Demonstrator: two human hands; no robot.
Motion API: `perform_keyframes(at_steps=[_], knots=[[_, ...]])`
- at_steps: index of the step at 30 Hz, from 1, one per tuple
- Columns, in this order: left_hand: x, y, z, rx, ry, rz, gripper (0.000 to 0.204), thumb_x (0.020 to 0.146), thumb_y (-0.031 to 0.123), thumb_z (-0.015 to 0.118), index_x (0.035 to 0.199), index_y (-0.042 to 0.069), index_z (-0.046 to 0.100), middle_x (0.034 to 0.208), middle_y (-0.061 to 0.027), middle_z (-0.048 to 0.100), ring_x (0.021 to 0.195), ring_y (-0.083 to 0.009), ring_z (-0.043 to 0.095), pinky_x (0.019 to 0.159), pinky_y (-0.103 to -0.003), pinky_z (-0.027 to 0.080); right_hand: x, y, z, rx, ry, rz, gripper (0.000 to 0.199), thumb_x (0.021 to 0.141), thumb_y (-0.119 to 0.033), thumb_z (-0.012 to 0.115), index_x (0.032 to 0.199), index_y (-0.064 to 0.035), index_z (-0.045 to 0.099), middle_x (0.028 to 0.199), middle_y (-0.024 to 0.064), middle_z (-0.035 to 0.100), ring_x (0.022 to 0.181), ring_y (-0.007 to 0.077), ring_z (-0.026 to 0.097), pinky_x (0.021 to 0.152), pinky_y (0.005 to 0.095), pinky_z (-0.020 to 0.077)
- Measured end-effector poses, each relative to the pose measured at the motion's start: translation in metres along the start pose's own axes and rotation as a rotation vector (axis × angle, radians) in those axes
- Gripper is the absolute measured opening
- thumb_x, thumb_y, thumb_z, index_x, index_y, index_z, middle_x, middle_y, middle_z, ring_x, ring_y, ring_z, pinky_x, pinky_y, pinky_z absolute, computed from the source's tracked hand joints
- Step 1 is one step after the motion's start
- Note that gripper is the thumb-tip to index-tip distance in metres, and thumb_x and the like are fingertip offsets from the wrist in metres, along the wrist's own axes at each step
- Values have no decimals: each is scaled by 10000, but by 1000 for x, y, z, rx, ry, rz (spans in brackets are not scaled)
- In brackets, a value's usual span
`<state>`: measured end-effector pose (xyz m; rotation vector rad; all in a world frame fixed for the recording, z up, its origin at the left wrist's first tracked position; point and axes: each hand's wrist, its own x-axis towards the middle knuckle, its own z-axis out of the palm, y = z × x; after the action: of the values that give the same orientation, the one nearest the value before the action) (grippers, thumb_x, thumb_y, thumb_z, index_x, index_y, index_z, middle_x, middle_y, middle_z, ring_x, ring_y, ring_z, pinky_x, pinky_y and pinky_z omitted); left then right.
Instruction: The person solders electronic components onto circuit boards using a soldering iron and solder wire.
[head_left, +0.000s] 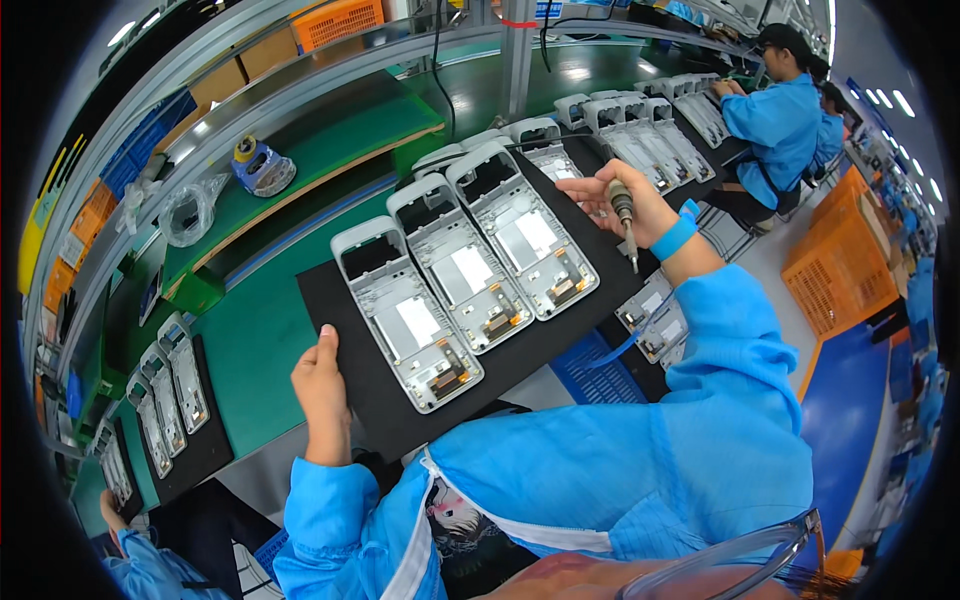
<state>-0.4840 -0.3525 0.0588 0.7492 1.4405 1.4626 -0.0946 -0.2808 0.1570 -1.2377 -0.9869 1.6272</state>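
A single head-worn fisheye camera looks steeply down from close above onto the long green assembly workbench (262, 345), its curved rim sweeping in the factory aisle at right.

My bench: green-topped worktable (255, 340). On it, one black mat (520, 350) bearing three grey housings (465, 270) side by side. Further mats with housings to my left (170, 400) and right (640, 140). Raised green shelf (330, 135) behind holds a tape dispenser (262, 168) and a plastic bag (190, 212).

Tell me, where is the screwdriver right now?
In the head view, the screwdriver is in the right hand, tip down, at the right edge of the black tray, beside the grey housings.
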Motion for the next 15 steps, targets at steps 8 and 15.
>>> perform_keyframes(at_steps=[8, 15], knots=[[9, -19, 55, -12, 6, 13, 354, 835, 278, 585, 581, 41, 517, 526, 59, 391, 491, -32, 291, 434, -219, 221, 15, -49, -28, -136, -54, -2, 491, 730, -315, 412, 1122, -55, 554, 811, 0, 551, 632, 59, 440, 581, 183, 360], [6, -19, 72, -50, -9, 21, 339, 847, 289, 561, 623, 35, 544, 580, 17, 495, 514, -47, 405, 463, -208, 313, 41, -38, -64, -161, -133, 98, 576, 704, -312, 451, 1240, -102, 460, 908, 6, 521, 731, 88, 439, 681, 200, 378]])
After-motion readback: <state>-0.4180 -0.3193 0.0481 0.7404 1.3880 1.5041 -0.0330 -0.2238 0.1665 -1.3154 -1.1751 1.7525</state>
